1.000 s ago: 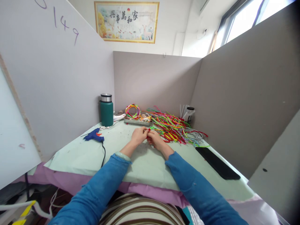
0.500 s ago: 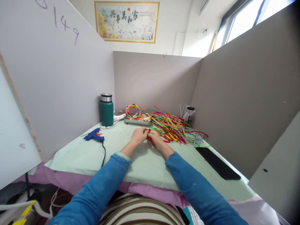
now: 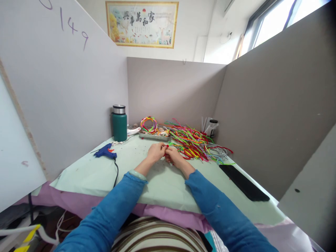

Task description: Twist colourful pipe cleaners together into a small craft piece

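Note:
My left hand [image 3: 155,152] and my right hand [image 3: 174,156] meet over the middle of the table, fingertips pinched together. Between them is a small red pipe cleaner [image 3: 167,146], bent up tight; most of it is hidden by my fingers, so its shape cannot be made out. Just beyond and to the right of my hands lies a loose heap of pipe cleaners [image 3: 193,140] in many colours. A metal tray [image 3: 154,137] behind my left hand holds small pieces, with a ring of twisted coloured pipe cleaners [image 3: 148,125] on it.
To the left lies a blue glue gun [image 3: 105,151] with its black cord trailing toward the table's front edge. Behind it stands a green bottle [image 3: 119,124]. A black flat strip [image 3: 244,182] lies at right, and a black-capped container [image 3: 212,128] stands at the back. Grey partitions [image 3: 175,91] enclose the table.

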Demonstrator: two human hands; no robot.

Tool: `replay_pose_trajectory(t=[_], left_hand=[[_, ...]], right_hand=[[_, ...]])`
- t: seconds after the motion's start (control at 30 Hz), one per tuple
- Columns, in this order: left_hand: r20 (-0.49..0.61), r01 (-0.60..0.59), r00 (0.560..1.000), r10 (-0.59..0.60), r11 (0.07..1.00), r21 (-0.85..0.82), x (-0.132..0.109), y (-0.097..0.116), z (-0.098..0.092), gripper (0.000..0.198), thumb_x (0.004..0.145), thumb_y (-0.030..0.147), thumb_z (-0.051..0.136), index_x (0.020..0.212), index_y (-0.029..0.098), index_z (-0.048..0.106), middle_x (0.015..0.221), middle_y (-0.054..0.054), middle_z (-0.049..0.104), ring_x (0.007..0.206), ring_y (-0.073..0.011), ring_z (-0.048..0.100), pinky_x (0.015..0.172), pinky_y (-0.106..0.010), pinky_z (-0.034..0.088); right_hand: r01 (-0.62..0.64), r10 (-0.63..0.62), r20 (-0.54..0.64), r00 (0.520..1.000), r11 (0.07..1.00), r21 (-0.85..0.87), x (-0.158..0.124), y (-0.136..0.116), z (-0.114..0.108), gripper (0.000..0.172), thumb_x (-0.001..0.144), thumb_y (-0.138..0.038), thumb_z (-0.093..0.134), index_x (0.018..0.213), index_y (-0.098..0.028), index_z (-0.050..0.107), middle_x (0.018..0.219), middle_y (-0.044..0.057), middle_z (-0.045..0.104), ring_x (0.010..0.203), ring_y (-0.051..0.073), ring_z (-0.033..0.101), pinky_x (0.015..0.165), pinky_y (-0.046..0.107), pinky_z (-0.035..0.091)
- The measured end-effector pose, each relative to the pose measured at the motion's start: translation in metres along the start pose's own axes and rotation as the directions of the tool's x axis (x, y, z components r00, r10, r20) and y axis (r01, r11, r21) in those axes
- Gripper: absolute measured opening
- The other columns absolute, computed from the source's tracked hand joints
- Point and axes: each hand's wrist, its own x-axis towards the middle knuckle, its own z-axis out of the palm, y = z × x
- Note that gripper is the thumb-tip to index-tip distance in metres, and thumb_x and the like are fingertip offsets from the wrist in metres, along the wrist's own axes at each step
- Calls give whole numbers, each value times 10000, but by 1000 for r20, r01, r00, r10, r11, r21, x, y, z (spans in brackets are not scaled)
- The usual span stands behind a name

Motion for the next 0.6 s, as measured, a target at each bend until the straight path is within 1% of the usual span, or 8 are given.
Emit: replay_pose_trajectory(t=[0.1,0.2,0.4,0.6], left_hand=[[7,-6,1000,6,1000,26,0,0,0,308,851,352,435,939,200,688,881,-57,709,803,-169,605,714,-240,400],[10,-14,1000,14,999,37,0,-1,1,308,853,350,430,933,201,687,887,-58,708,807,-173,605,709,-242,400],[20,-17,1000,16,999,44,0,-1,2,310,857,349,423,936,204,685,896,-57,708,813,-172,606,719,-242,404],[36,16,999,-17,999,41,-1,1,0,321,855,363,426,948,199,687,908,-56,708,826,-167,607,733,-234,408]], right_hand=[[-31,31,3,1000,997,69,1,1,0,80,651,-263,477,650,-199,428,418,-63,387,342,86,351,349,221,229],[-35,34,15,999,995,93,2,3,0,73,645,-251,483,646,-196,434,417,-65,391,333,78,346,345,213,227],[-44,43,16,999,997,62,6,10,-3,75,660,-264,480,666,-193,454,415,-63,408,330,79,355,342,207,233],[-34,33,31,999,999,39,9,14,-6,80,670,-273,469,678,-194,463,411,-60,416,326,83,359,339,205,235]])
